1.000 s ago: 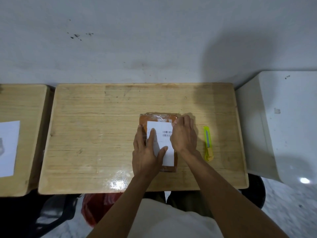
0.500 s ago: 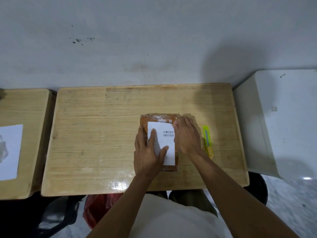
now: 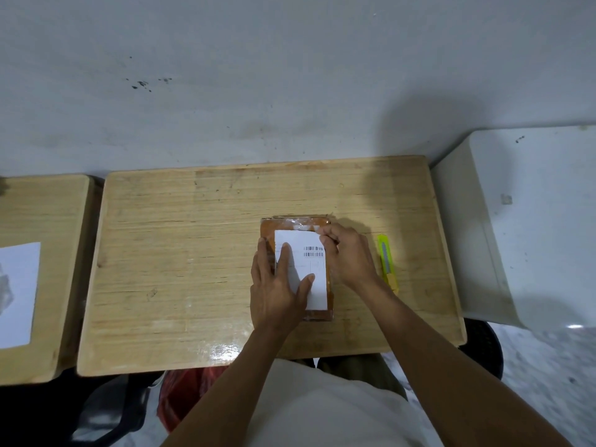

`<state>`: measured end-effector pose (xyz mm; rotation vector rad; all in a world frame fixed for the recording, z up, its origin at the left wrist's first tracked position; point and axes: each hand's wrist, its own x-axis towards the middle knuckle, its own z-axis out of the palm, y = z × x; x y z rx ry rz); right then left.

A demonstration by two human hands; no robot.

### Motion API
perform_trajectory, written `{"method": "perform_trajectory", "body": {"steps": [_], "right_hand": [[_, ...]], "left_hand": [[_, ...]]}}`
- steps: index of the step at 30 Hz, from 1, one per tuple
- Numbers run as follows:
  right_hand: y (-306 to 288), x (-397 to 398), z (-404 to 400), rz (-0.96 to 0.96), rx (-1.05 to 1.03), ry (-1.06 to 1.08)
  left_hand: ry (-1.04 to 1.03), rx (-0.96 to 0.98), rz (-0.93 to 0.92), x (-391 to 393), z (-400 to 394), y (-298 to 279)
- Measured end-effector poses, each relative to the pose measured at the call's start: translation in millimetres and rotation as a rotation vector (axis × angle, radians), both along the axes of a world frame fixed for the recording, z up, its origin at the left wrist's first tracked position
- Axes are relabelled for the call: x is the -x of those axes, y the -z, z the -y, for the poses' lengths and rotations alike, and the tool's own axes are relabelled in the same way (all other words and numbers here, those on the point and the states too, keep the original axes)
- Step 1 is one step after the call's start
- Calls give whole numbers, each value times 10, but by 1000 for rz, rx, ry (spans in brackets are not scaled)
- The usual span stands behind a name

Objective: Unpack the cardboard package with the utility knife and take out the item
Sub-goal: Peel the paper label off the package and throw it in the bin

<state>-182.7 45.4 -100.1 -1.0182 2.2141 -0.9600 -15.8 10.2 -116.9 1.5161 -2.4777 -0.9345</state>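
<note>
On the wooden tabletop (image 3: pixel 193 253), right of centre: a flat brown package (image 3: pixel 298 224), taped over, with a white barcode label (image 3: pixel 309 269) on top. Left hand (image 3: pixel 277 291) laid flat across the package's left half, fingers (image 3: pixel 285 253) straight and slightly spread, thumb resting on the label. Right hand (image 3: pixel 350 256) at the package's upper right corner, fingers curled and drawn together, seemingly pinching at the label's or tape's edge there; exact hold hidden by the knuckles. Just right of the right hand, untouched on the tabletop: a yellow-green knife (image 3: pixel 387 264), lying lengthwise, pointing away. Package's right edge largely covered by the right hand and wrist. To the left, apart by a narrow gap: a second wooden table (image 3: pixel 61 253) carrying a white sheet (image 3: pixel 17 291). To the right, a white box-like unit (image 3: pixel 532 221). Behind, a grey wall (image 3: pixel 290 75) with small dark specks. Below the tabletop's near edge, something red (image 3: pixel 180 395), partly hidden.
</note>
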Motion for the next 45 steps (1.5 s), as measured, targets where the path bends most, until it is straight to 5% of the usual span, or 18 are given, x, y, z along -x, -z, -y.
{"method": "perform_trajectory", "body": {"steps": [12,18,23,45], "right_hand": [[-43,11,-32,425,-57,158],[-10,-42,-12,70,-35,53],[-9,-87,0,13,-79,78],[-302,110,-2,740,-150,230]], "left_hand": [[10,28,-10,-8,-19,26],[14,35,8,-14,-11,40],[13,32,13,-4,-15,36],[41,79,-21,-7,-29,67]]}}
